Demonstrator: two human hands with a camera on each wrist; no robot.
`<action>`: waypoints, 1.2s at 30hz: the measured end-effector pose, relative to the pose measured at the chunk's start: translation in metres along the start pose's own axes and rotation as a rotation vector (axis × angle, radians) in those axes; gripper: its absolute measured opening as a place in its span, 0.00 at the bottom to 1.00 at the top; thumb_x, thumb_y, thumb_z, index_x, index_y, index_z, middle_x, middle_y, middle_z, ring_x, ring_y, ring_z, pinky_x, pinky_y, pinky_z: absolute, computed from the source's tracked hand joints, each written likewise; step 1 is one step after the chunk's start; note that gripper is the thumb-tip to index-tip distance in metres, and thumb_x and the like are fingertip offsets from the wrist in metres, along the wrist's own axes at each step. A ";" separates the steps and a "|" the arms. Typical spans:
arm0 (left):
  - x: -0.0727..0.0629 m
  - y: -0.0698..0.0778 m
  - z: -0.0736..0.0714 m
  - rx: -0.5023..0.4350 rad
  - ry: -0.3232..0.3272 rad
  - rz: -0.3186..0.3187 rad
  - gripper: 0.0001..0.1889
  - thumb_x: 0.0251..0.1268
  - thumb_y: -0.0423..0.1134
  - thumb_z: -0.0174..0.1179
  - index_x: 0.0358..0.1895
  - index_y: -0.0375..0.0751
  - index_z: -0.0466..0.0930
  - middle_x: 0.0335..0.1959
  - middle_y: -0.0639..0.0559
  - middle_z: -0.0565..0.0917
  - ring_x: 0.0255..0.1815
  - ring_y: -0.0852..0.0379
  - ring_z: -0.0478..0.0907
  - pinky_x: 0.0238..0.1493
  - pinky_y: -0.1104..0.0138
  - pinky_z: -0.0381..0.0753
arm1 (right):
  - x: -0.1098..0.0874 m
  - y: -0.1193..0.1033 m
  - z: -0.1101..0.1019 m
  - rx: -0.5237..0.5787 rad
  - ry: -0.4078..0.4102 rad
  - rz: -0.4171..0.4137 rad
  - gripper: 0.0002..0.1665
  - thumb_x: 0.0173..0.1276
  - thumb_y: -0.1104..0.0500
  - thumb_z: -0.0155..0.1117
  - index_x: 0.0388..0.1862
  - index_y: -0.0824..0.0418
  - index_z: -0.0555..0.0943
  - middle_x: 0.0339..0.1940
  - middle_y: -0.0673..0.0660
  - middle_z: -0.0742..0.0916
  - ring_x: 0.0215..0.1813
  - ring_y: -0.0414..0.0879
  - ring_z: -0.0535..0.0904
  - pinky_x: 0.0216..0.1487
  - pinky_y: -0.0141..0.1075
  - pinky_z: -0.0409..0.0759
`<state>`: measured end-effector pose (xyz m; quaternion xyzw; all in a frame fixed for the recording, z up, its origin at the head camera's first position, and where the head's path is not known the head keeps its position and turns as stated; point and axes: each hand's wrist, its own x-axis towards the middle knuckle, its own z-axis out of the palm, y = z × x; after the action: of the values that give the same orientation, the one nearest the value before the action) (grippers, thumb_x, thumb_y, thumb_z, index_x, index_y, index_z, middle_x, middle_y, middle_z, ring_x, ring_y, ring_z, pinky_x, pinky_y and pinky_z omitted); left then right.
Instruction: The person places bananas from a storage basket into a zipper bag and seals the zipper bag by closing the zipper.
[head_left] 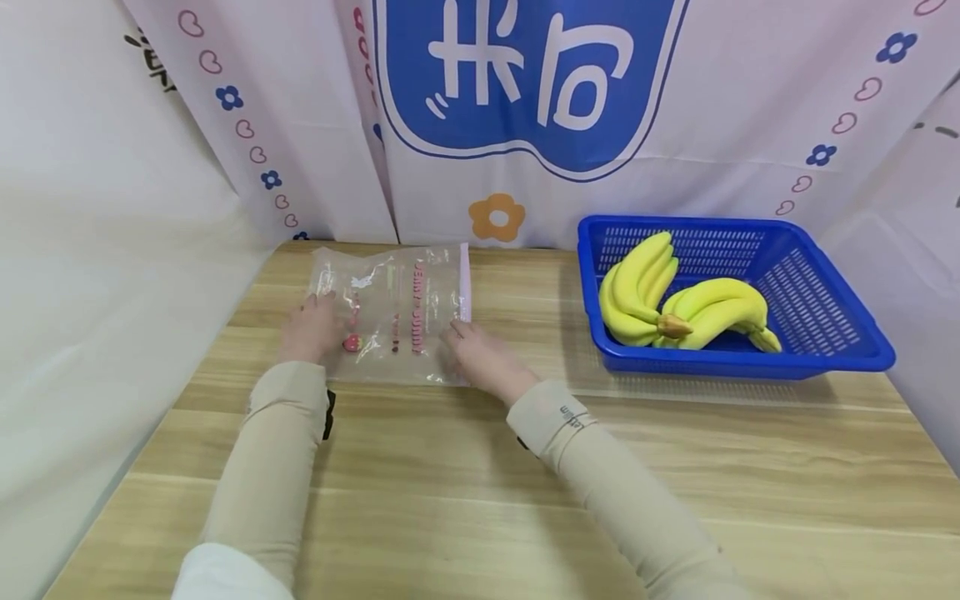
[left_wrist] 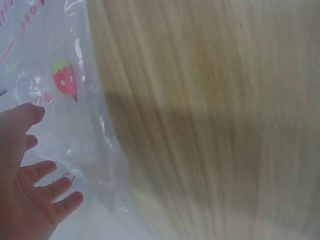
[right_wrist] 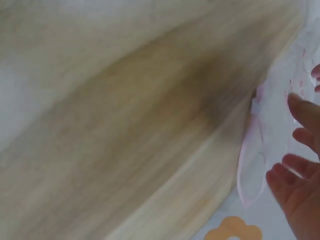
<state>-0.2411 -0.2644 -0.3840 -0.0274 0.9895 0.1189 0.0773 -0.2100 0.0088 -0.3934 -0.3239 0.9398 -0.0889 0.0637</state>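
From my end I've got a clear plastic bag (head_left: 382, 292) flat on the wood table (head_left: 420, 508), along its far edge toward the far L corner, w/ a pink strip (head_left: 465, 283) down its R side. L hand (head_left: 310, 329) is at the bag's L side, near the strawberry print (head_left: 352, 342); L wrist cam gives me fingers spread & thumb apart, so grip's wide. R hand (head_left: 482, 354) is at the R side by the pink strip; R wrist cam, a bit blurry, gives me fingers slightly bent, thumb apart, grip also wide. Can't tell if fingertips press the bag or sit just above it. Blue basket (head_left: 720, 365) sits near the table's far R corner, well apart from the bag; in it are 2 banana bunches, touching: L bunch (head_left: 633, 287) up against the basket's L wall, tips toward its far rim, R bunch (head_left: 716, 298) just beside, stem end toward its near wall. Beige sleeves (head_left: 270, 467) cover both forearms. Behind the far edge hangs a pale cloth (head_left: 322, 167) w/ a blue emblem (head_left: 491, 129), white characters (head_left: 482, 71) & an orange flower (head_left: 482, 221).
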 end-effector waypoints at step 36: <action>0.000 0.001 0.016 -0.053 -0.095 0.047 0.45 0.67 0.59 0.50 0.75 0.35 0.42 0.74 0.25 0.42 0.72 0.21 0.42 0.70 0.35 0.48 | -0.009 0.013 0.016 0.062 -0.129 0.058 0.39 0.70 0.44 0.55 0.75 0.55 0.58 0.77 0.64 0.58 0.77 0.57 0.56 0.76 0.47 0.58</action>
<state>-0.2385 -0.2591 -0.3992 -0.0004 0.9816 0.1482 0.1207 -0.2081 0.0219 -0.4109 -0.2996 0.9394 -0.0953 0.1367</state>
